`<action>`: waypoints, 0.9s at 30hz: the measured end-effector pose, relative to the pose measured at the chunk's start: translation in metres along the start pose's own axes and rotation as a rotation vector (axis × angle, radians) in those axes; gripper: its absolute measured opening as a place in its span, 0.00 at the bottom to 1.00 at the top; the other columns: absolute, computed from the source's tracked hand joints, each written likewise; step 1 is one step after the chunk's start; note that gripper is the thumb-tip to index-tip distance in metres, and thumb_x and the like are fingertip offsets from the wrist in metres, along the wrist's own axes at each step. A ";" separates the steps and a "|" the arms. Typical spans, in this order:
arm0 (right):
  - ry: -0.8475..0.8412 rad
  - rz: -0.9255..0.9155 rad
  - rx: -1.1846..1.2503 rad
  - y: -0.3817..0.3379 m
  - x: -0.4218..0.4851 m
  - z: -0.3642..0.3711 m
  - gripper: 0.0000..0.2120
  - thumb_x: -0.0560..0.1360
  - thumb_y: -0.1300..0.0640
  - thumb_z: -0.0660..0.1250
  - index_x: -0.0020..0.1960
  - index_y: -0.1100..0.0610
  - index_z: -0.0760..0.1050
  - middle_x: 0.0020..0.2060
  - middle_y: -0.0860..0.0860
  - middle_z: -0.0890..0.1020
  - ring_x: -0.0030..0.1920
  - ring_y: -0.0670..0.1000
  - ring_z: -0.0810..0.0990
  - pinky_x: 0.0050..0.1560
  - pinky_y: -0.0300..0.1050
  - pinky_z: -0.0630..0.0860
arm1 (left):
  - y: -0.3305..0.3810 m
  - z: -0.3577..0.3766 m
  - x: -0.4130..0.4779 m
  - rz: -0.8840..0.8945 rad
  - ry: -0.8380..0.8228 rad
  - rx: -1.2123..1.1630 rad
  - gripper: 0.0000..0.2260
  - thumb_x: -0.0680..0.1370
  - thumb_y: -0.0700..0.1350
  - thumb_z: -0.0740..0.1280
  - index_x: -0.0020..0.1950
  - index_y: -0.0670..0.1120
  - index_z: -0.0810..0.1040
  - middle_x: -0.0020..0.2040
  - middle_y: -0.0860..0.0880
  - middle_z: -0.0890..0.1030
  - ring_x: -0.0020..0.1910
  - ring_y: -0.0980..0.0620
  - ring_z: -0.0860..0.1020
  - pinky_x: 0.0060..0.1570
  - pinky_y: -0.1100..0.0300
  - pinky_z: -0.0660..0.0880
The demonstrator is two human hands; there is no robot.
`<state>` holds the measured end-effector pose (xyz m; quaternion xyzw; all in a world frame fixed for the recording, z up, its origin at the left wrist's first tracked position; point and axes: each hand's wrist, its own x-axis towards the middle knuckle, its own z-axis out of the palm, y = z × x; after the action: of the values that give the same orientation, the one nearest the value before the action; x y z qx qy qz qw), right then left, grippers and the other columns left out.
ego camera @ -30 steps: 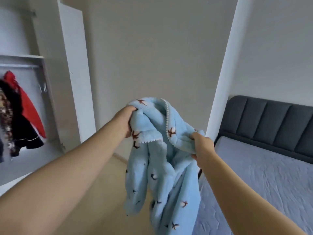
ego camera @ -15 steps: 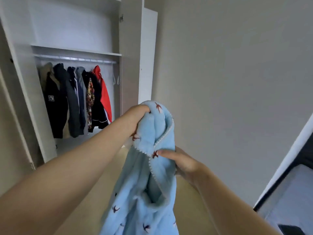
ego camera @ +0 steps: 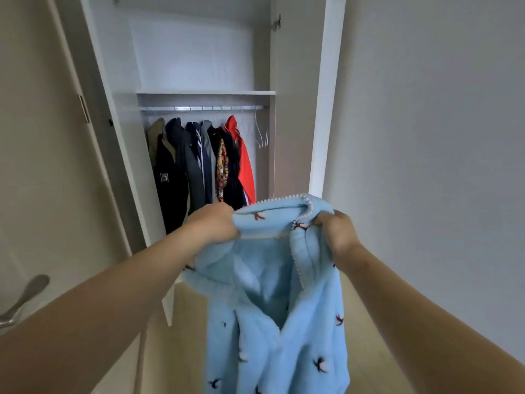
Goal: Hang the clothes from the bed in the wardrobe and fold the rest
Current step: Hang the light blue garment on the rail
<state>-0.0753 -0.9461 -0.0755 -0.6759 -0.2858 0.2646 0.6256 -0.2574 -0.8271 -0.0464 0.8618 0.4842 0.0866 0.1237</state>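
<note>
Two bare hands are holding one light blue fleece robe [ego camera: 284, 322] up in front of the open wardrobe [ego camera: 199, 52], and it is not yet hung. The left hand [ego camera: 214, 224] is clenching one side of the collar and the right hand [ego camera: 339, 233] is clenching the other. The neckline is stretching between the two fists while the body of the robe is hanging down out of the bottom of the view. The robe is showing small dark bird-like motifs and one line of white bead-like trim along its edge.

Both wardrobe doors are standing open, the left door [ego camera: 113, 137] and the right door [ego camera: 324, 109]. Inside, one shelf [ego camera: 204, 92] is sitting just above one metal rail [ego camera: 204, 108]. Roughly nine garments are hanging on the rail, packed close, so the exact count is uncertain. Among them are a tan jacket [ego camera: 155, 137] at the left end, a black jacket with a square patch [ego camera: 170, 183], a floral piece [ego camera: 222, 166] and a red jacket [ego camera: 245, 166] at the right end. At least two bare white hangers [ego camera: 258, 135] are dangling to the right of the red jacket.

One silver door handle [ego camera: 27, 297] is showing at the lower left. A pale wood floor [ego camera: 366, 351] is running along the plain wall [ego camera: 440, 137].
</note>
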 end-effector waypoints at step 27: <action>-0.356 -0.049 -0.048 -0.013 0.468 0.171 0.03 0.70 0.62 0.65 0.41 0.54 0.76 0.38 0.53 0.81 0.38 0.52 0.78 0.36 0.42 0.75 | -0.016 -0.010 0.456 -0.697 0.187 -1.524 0.15 0.80 0.45 0.61 0.34 0.40 0.69 0.33 0.43 0.71 0.33 0.48 0.69 0.34 0.60 0.67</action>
<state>0.1281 -0.4907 -0.0753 -0.6259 -0.4148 0.3579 0.5551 -0.0382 -0.4275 -0.0282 0.3332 0.5398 0.4174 0.6506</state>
